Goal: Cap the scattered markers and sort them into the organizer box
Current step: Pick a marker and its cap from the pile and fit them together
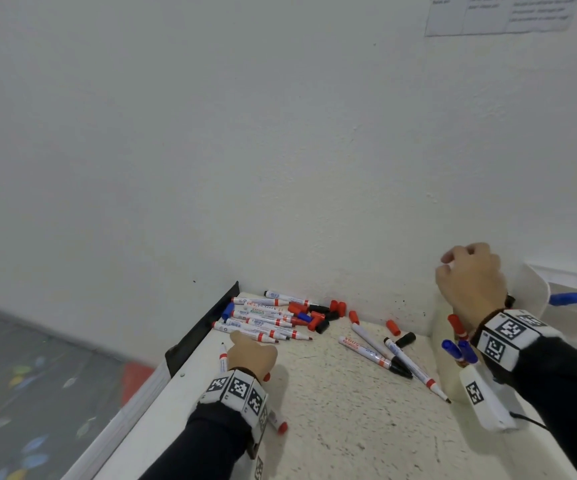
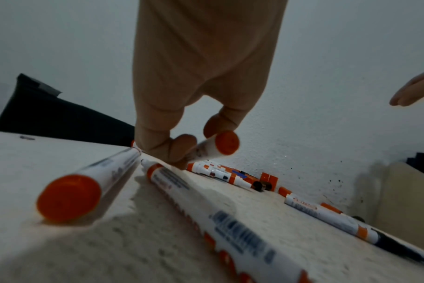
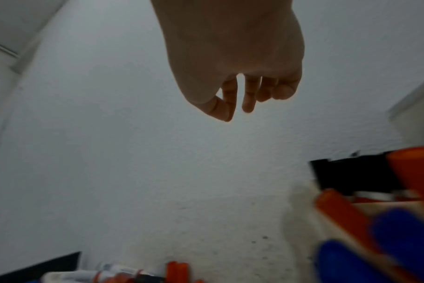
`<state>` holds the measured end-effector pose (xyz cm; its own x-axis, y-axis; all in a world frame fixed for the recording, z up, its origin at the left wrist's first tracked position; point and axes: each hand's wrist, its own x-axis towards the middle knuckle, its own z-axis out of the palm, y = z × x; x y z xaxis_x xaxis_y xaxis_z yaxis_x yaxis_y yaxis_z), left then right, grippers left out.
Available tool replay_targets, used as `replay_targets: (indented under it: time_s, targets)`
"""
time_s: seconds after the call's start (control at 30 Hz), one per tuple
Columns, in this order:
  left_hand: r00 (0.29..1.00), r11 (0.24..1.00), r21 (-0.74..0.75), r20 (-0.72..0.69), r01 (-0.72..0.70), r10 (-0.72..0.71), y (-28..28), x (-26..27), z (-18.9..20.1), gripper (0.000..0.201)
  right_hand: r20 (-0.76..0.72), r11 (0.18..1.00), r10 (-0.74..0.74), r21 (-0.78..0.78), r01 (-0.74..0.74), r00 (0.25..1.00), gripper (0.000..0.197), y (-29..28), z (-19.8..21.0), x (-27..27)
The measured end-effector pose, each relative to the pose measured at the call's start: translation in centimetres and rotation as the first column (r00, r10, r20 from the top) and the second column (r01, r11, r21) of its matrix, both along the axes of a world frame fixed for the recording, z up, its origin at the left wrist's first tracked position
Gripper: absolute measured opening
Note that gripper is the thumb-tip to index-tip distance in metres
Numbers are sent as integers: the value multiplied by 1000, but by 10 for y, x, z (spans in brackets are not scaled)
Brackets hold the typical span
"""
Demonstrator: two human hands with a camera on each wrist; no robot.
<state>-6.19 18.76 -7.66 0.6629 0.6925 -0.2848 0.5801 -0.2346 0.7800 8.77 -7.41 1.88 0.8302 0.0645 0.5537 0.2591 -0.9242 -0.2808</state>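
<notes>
Speckled white tabletop (image 1: 332, 393) set against a bare white wall (image 1: 210, 133). Organizer box (image 1: 444, 358) half hidden behind right hand (image 1: 470, 285), raised, loosely curled, holding nothing. Left hand (image 1: 252, 355) pinching an uncapped red marker (image 1: 223, 358). Marker pile (image 1: 266, 320) and loose caps (image 1: 335, 308) by the wall.

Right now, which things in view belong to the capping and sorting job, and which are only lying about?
Job:
- red marker held by left hand
- marker pile
- loose caps
- organizer box under empty right hand

Lying about:
- paper on wall
- black bracket
</notes>
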Motion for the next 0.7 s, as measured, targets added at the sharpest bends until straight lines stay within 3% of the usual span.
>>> replay_targets:
  time_s: [0.07,0.13,0.23,0.3,0.47,0.6,0.7]
  targets:
    - [1000,999,-31,-14,-5,4,1,-1,3,55,-17,995,92,47,-91,996,19,23,6,-8]
    - [999,1000,-20,-49,-3,2,2,-1,3,53,-178,979,197,93,-183,964,15,46,2,-14]
    - [986,992,90,-154,83,-69,1,1,-3,44,-490,967,242,52,-250,838,12,71,-20,-19]
    - [970,976,143,-205,165,-134,-2,3,-10,41,-598,962,208,-17,-272,774,18,78,-39,-19]
    - [924,909,288,-322,302,-205,-10,12,-23,59,-673,966,17,-181,-187,740,33,70,-80,-1]
    - [939,921,267,-272,285,-212,-9,18,-19,60,-659,962,-59,-239,-134,750,43,58,-108,16]
    - [960,937,230,-164,263,-229,-8,21,-17,50,-677,939,-95,-305,-160,729,36,52,-120,28]
